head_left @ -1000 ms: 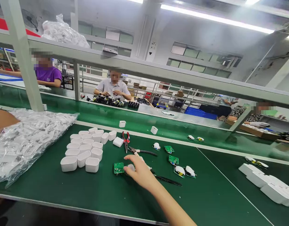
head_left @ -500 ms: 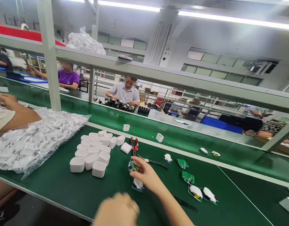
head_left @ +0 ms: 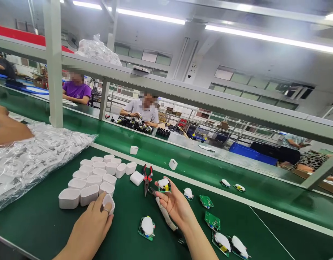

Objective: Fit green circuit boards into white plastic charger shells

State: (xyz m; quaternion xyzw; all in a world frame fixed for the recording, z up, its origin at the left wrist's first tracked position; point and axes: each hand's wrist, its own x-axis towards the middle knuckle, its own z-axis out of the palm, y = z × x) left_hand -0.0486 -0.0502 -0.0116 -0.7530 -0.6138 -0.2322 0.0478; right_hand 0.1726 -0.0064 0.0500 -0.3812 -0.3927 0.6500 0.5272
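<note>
My left hand [head_left: 92, 222], a ring on one finger, has its fingers closed around a white plastic housing [head_left: 110, 203] at the near corner of a group of such housings [head_left: 89, 191]. Raised over the table, my right hand [head_left: 176, 204] pinches a small circuit board [head_left: 163, 185] with a white pad and a yellow part on it. Another circuit board [head_left: 147, 227] with a white pad lies between my hands. Red-handled pliers [head_left: 147, 177] rest beyond my right hand. Partly hidden beneath that hand is a tool with a pale, wrapped-looking handle [head_left: 165, 215].
More circuit boards [head_left: 222, 240] lie on the right. A clear bag of white parts [head_left: 44, 151] covers the left, with a co-worker's arm [head_left: 12, 128] over it. Housings and boards sit on the green belt [head_left: 155, 155]. A metal rail [head_left: 182, 85] crosses above; people work behind it.
My left hand has moved forward and left onto a housing. My right hand has lifted and turned palm up with a circuit board. The view has shifted slightly.
</note>
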